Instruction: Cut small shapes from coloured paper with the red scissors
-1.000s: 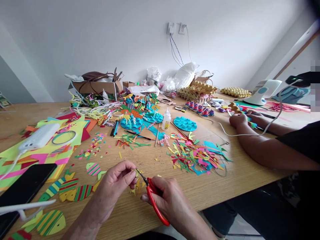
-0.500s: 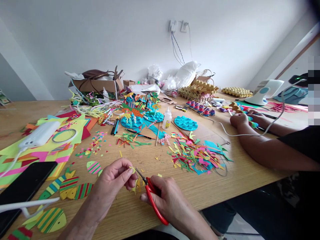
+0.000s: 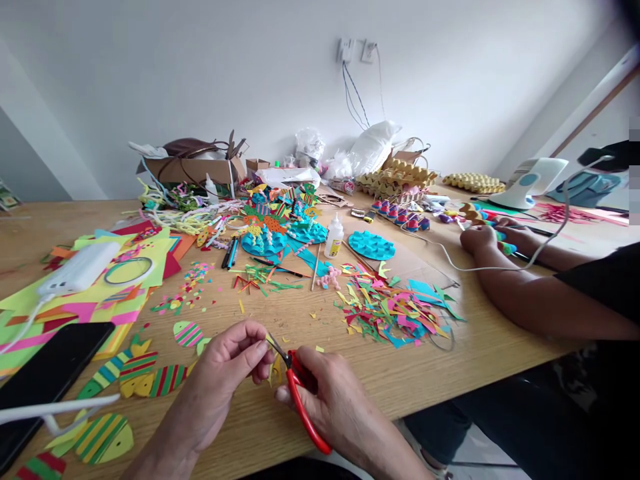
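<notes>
My left hand (image 3: 230, 370) is closed, thumb against fingertips, pinching a small piece of yellow paper (image 3: 269, 339) that is mostly hidden by the fingers. In my right hand (image 3: 335, 390) are red-handled scissors (image 3: 307, 413), gripped by the loops, with their narrow blades pointing up and left to the left fingertips. The blades look nearly closed beside the paper. Yellow scraps (image 3: 276, 371) lie on the table just below the blades. Left of my left hand lie striped paper fish, among them a red and green one (image 3: 169, 381) and a pink and green one (image 3: 188, 334).
A heap of coloured paper scraps (image 3: 395, 307) lies right of centre, near a glue bottle (image 3: 335, 239) and a turquoise disc (image 3: 371, 245). At left are a black phone (image 3: 55, 380) and a white power bank (image 3: 80, 268). A co-worker's arm (image 3: 530, 300) rests at the right.
The scissors have shifted slightly left and up, their blades now nearer the left fingertips. Less of the yellow paper shows between my left fingers. The co-worker's hands stay in place.
</notes>
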Demonstrator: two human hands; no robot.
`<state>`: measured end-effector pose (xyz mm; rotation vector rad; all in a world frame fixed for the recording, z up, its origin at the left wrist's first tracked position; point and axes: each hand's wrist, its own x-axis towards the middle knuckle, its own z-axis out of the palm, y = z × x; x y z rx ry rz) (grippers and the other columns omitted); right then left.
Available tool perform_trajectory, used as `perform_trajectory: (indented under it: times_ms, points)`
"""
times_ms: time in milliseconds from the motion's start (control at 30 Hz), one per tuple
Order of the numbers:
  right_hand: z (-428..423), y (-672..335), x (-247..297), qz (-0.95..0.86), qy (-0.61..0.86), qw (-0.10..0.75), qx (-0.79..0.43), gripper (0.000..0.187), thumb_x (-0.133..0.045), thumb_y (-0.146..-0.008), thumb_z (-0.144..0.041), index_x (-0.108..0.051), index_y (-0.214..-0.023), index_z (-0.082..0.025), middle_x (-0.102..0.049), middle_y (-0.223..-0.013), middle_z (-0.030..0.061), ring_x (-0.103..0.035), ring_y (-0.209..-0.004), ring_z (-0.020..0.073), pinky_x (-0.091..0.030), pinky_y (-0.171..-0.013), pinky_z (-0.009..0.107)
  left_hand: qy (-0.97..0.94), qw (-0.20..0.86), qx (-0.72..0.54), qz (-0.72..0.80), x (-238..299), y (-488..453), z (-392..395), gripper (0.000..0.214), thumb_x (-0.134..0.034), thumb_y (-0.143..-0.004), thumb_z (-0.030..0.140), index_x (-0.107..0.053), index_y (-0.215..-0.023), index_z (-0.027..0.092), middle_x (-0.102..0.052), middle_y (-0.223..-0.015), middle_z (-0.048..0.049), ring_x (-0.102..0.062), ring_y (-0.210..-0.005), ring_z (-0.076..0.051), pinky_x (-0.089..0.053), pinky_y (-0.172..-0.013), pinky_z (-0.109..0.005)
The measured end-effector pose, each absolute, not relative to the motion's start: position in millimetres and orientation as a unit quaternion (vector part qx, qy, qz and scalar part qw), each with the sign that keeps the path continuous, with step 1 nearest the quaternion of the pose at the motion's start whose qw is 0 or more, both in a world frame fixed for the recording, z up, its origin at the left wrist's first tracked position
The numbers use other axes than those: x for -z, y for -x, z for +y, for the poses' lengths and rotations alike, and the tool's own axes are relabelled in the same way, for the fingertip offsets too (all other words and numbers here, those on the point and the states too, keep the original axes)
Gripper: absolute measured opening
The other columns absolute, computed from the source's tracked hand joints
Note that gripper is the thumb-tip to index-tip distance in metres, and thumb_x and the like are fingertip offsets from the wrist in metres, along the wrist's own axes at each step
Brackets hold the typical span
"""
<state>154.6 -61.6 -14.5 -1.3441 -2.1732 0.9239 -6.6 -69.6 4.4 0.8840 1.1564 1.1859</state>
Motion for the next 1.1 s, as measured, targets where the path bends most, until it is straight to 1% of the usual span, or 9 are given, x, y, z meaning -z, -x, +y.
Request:
perform_trajectory:
  times_ms: [233, 633, 867, 1100]
  points:
    - [-61.8, -154.2, 15.9, -0.780, 0.491, 0.216, -0.321, 0.039, -0.052, -0.079, -0.053, -0.041, -0.061, -0.020, -0.039, -0.053, -0.0053, -0.029, -0.048, 0.0090, -0.021, -0.048, 0.022, -0.378, 0.591, -0.499, 0.510, -5.6, 5.1, -69.6, 0.018, -0.070, -0.062, 0.028, -0.059, -0.070, 0.017, -0.063, -0.053, 0.0026, -0.051, -0.049, -0.011, -0.039, -0.050, -0.022]
    - [-60.0, -155.5, 17.5, -0.776, 0.495, 0.226, -0.319, 0.040, -0.056, -0.077, -0.049, -0.038, -0.057, -0.019, -0.037, -0.051, -0.0058, -0.030, -0.047, 0.0079, -0.021, -0.046, 0.020, -0.396, 0.586, -0.490, 0.509, -0.8, 6.1, -68.5, 0.015, -0.068, -0.065, 0.027, -0.059, -0.072, 0.017, -0.063, -0.055, 0.0021, -0.051, -0.050, -0.010, -0.039, -0.050, -0.022]
    - [-58.6, -157.6, 22.7, -0.778, 0.490, 0.234, -0.318, 0.043, -0.055, -0.076, -0.053, -0.036, -0.056, -0.020, -0.034, -0.050, -0.0067, -0.027, -0.046, 0.0077, -0.019, -0.045, 0.021, -0.416, 0.573, -0.482, 0.516, 2.2, 8.0, -69.6, 0.008, -0.067, -0.067, 0.022, -0.061, -0.070, 0.017, -0.055, -0.051, 0.0053, -0.047, -0.050, -0.009, -0.038, -0.051, -0.020]
    - [-58.5, -159.1, 20.6, -0.785, 0.493, 0.214, -0.308, 0.045, -0.054, -0.077, -0.054, -0.035, -0.056, -0.020, -0.033, -0.049, -0.0065, -0.026, -0.045, 0.0077, -0.018, -0.045, 0.021, -0.420, 0.564, -0.472, 0.532, 0.3, 7.9, -68.9, 0.007, -0.065, -0.066, 0.022, -0.061, -0.068, 0.017, -0.054, -0.050, 0.0061, -0.046, -0.050, -0.009, -0.037, -0.050, -0.020]
